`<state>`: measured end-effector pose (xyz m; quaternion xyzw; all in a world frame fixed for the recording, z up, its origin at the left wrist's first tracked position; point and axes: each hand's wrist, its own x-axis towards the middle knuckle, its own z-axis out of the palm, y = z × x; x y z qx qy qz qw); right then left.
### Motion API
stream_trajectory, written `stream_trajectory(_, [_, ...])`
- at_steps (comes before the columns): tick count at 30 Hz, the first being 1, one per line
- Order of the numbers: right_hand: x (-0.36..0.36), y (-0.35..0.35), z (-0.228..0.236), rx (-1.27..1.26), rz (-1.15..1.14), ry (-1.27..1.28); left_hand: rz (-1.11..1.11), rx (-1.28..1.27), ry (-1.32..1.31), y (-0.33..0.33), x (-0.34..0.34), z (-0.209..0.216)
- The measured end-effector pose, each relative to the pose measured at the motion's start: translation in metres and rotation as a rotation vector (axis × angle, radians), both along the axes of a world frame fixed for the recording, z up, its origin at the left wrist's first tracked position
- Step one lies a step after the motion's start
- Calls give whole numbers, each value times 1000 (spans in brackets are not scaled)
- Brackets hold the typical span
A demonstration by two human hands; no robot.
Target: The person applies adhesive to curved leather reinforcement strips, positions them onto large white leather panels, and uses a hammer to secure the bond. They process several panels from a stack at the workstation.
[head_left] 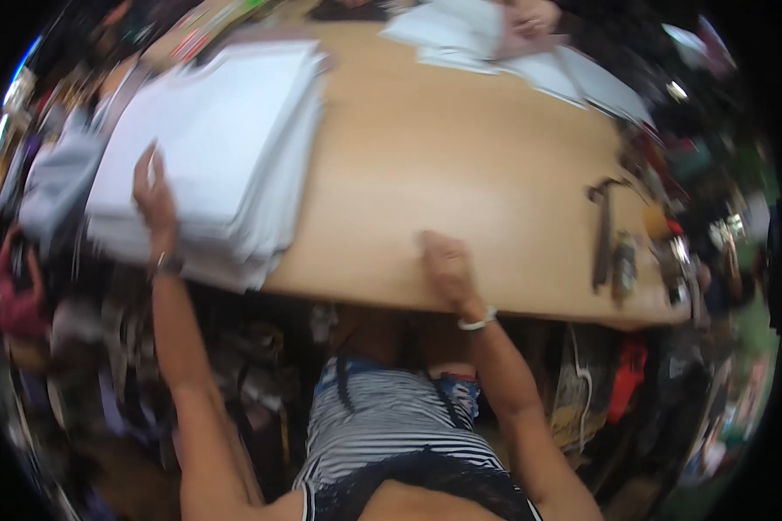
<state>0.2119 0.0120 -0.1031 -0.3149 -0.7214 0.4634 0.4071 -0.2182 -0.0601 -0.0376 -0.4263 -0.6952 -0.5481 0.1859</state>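
Observation:
A thick stack of white sheets lies on the left part of the light wooden table; whether they are paper or cloth I cannot tell. My left hand is over the stack's left side, thumb and fingers apart, with nothing seen between them. Above the table's front edge, my right hand is curled closed and blurred. Its fingers hide whatever it may hold, and no sheet is near it.
Another person's hand is at the far side by more white sheets and a brownish-pink piece. Toward the right edge lie a dark strap-like item and a small dark bottle-shaped item. Grey cloth bulges beside the stack.

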Motion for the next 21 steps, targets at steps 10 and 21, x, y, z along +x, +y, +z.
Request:
stream_trajectory(10, [3, -7, -2, -247, -51, 15, 812, -299, -432, -301, -26, -185])
stream_trajectory(21, [0, -8, 4, 3, -92, -331, 1420, -1150, -1266, -510, 139, -384])
